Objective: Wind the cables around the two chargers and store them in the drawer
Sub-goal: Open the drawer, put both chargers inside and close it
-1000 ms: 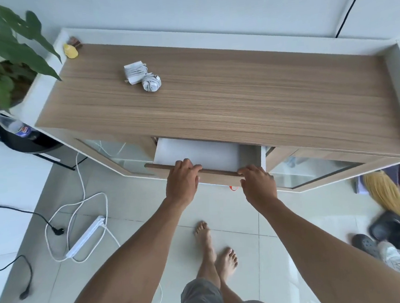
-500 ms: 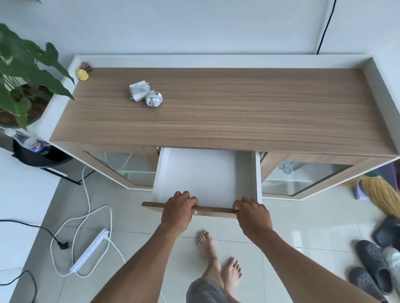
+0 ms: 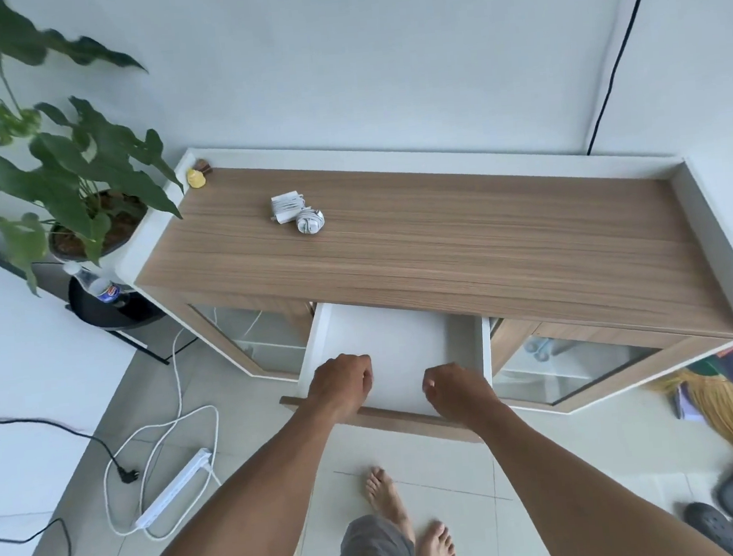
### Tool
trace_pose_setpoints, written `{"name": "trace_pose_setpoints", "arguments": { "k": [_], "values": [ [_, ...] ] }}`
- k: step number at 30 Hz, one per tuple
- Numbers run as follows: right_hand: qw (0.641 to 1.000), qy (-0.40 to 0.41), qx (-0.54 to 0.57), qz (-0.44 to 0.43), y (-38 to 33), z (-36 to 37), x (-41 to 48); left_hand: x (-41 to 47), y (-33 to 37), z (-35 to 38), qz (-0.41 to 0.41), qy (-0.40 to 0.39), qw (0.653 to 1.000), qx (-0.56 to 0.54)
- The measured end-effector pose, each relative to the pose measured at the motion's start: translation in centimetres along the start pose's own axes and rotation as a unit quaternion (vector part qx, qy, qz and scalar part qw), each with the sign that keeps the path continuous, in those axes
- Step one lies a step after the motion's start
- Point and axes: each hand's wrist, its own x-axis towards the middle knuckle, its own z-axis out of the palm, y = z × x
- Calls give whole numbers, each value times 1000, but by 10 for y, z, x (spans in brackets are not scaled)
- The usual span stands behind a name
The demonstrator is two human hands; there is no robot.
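Observation:
Two white chargers lie side by side on the wooden cabinet top [image 3: 484, 242], each with its cable wound around it: a square one [image 3: 285, 206] and a rounder bundle [image 3: 310, 221] just right of it. Below the top, the white drawer [image 3: 396, 345] stands pulled out and has nothing in it. My left hand [image 3: 342, 385] and my right hand [image 3: 457, 391] hover over the drawer's front part with fingers curled, off the wooden front edge [image 3: 393, 416], holding nothing.
A potted plant [image 3: 68, 183] stands left of the cabinet, with a bottle [image 3: 98, 285] below it. A white power strip [image 3: 175, 490] and cables lie on the floor at left. A broom [image 3: 725, 407] and shoes [image 3: 725, 517] are at right. A yellow object [image 3: 195, 178] sits at the top's back-left corner.
The drawer has been pulled further out. Both hands have let go of its front edge and risen slightly above it. My view has moved back and up.

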Motion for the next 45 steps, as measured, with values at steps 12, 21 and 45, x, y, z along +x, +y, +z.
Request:
{"name": "trace_pose_setpoints", "arguments": {
  "k": [12,21,45],
  "values": [
    [993,91,7,-68,-81,-97,95,58,-81,-121,-70,126,989,-32],
    [995,77,25,-63,-129,-131,212,142,-166,-169,-76,155,983,-65],
    [998,-1,67,-21,-159,-118,369,323,-215,-160,30,119,992,23]
  ]
}}
